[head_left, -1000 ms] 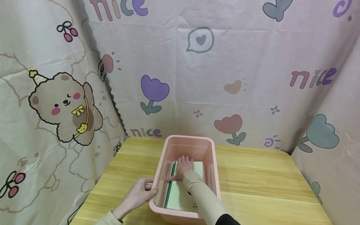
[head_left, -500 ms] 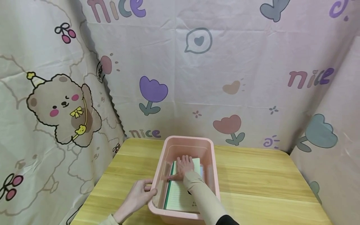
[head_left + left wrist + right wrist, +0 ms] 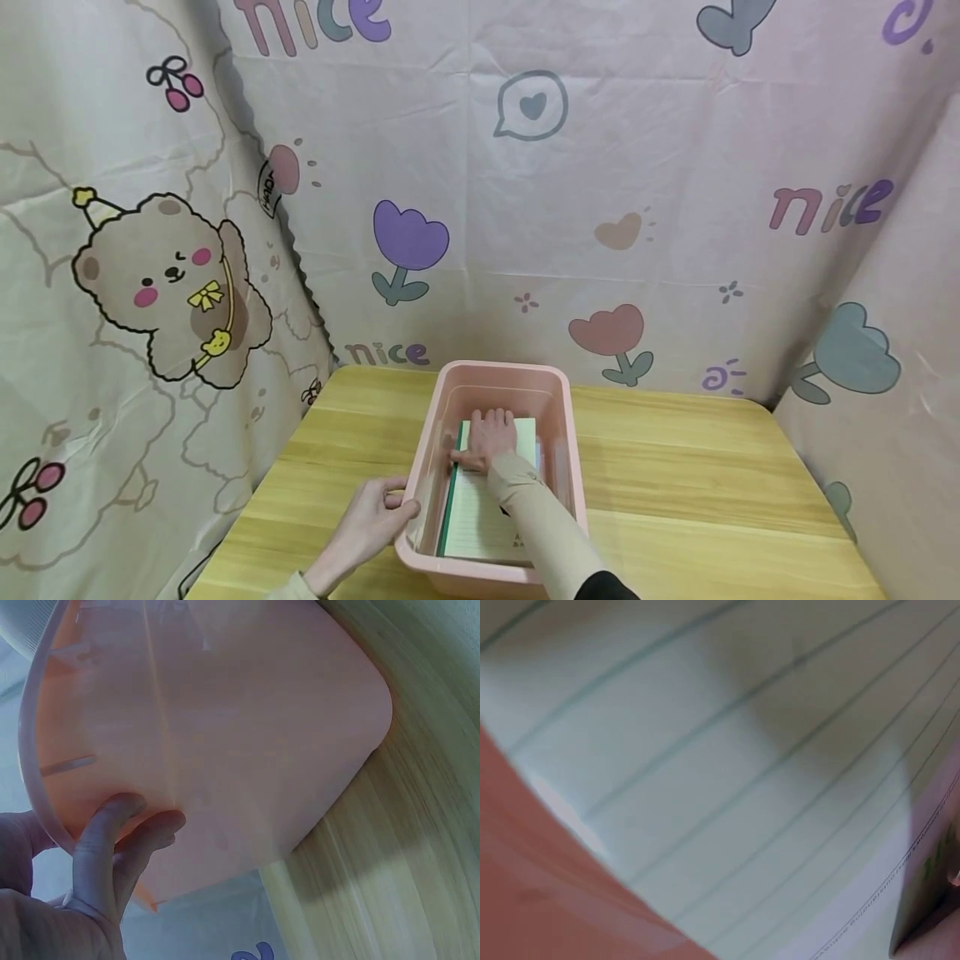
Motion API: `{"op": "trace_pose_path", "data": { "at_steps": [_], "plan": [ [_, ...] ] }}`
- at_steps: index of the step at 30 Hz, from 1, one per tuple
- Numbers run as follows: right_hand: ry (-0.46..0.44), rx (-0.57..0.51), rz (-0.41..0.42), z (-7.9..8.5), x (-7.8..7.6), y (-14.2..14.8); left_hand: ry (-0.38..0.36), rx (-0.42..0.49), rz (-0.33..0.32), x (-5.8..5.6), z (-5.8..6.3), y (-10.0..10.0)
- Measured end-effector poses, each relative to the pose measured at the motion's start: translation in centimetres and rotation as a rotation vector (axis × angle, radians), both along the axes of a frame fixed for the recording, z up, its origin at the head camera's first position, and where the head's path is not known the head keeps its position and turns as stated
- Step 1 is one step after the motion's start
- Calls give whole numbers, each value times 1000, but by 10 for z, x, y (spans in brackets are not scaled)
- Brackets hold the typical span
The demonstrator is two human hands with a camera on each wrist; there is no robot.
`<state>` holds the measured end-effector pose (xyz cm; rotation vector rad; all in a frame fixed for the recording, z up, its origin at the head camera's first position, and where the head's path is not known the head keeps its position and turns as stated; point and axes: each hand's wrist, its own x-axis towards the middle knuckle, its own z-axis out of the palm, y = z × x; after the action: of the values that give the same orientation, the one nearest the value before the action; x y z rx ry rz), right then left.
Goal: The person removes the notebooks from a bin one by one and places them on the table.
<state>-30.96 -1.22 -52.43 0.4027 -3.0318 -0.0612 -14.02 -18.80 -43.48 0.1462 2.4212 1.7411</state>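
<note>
Notebook [image 3: 476, 525] is inside the pink bin [image 3: 465, 568], far edge now nearer the bin's far wall than a second ago. Right hand [image 3: 492, 437] shifted along with it, fingers over that end, grip unclear. Left hand [image 3: 375, 517] pinches bin's left rim, unchanged. Notebook's position probably not settled.

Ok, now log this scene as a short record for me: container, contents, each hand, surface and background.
Container: pink bin, upright
Contents: lined notebook lying inside, green along its left edge
Left hand: grips the bin's left rim, fingers against the outside wall
Right hand: inside the bin, resting on the far part of the notebook
Surface: wooden table under the bin
Background: pale cloth with cartoon prints, behind the table
</note>
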Motion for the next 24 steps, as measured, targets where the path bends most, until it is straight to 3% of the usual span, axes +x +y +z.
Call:
{"op": "trace_pose_path", "data": {
  "at_steps": [12,20,24],
  "plan": [
    [105,57,75,23,0,-5,-15,-17,24,-2,0,-1],
    [82,30,105,54,0,-5,-9,-17,41,-3,0,-2],
    [58,22,131,77,0,-3,-3,-29,54,-1,0,-2]
  ]
}}
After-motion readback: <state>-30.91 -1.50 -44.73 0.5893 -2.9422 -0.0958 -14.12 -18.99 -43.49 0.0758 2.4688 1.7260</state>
